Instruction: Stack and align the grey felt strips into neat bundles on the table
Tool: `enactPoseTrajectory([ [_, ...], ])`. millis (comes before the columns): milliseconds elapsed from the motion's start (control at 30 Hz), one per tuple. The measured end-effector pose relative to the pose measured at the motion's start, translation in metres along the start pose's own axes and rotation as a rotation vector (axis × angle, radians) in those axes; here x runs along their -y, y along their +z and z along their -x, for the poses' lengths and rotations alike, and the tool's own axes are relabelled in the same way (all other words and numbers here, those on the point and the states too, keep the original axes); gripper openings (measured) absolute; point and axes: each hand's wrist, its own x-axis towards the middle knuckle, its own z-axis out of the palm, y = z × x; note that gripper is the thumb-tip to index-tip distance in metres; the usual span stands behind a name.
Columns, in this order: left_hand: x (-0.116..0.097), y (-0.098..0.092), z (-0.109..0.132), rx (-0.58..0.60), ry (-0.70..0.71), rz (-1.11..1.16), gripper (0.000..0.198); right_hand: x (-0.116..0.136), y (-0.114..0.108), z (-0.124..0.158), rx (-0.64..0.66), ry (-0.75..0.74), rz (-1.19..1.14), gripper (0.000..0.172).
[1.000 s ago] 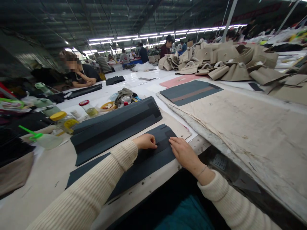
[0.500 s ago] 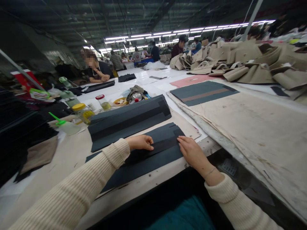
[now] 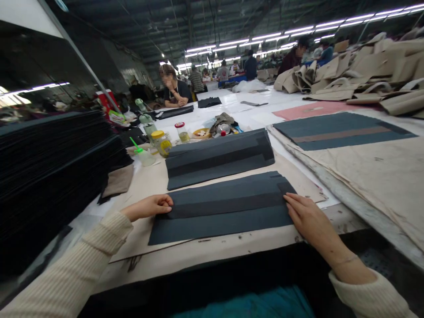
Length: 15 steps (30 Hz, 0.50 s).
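Just two hands, one panel

Garment or felt-goods factory floor, probably: long cutting tables, stacked dark sheets, seated workers, strip lights.

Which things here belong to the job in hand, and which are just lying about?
In hand:
left hand and right hand, one at each end of the dark strip
grey panel under the strip

Lying about:
panel stack behind
tall black stack
bottles
beige pieces
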Motion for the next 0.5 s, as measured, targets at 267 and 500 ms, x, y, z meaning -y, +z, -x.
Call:
enactPoseTrajectory([
  [267,0.026,0.004,0.009,-0.187,0.062,0.094,0.040,-0.007,0.005,0.002,-0.012,-0.060,0.050,0.039],
  [500,0.029,0.013,0.008,-0.292,0.123,0.014,0.034,-0.011,0.006,0.002,-0.003,-0.090,0.062,0.040],
])
